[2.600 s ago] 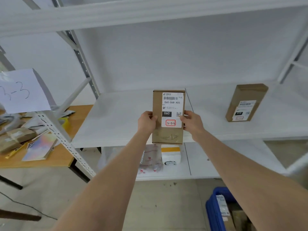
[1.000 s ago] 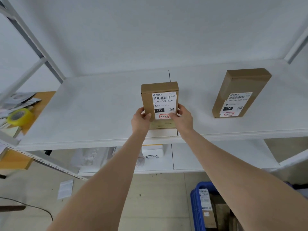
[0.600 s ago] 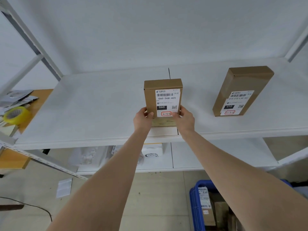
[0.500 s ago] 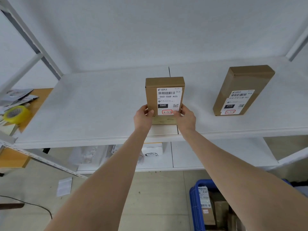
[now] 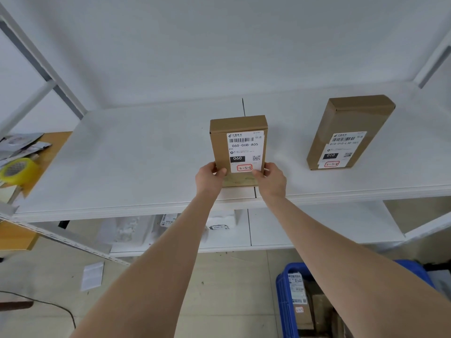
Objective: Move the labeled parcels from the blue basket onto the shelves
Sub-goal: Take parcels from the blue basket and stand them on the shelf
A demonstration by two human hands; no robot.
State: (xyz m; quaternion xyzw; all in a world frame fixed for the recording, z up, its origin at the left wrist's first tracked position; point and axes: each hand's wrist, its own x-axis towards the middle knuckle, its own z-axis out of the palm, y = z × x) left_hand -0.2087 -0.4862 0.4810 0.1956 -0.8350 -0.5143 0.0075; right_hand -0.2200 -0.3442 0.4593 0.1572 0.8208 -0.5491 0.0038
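The parcel [image 5: 238, 152], held in the air in front of the shelf [image 5: 134, 162] a moment ago, now stands upright over its board, near the front edge at the middle seam. The left grip [image 5: 208, 178] and right grip [image 5: 271, 179] have slid from the parcel's sides down to its lower corners.

parcels [image 5: 220, 145] brown, white labels | shelf [image 5: 136, 154] white | basket [image 5: 284, 301] blue | tape roll [image 5: 18, 170] yellow

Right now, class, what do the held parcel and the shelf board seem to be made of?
Held parcel: brown cardboard, matt, with creased folded edges. Shelf board: white and matt, likely painted or laminated board; its front edge looks layered.
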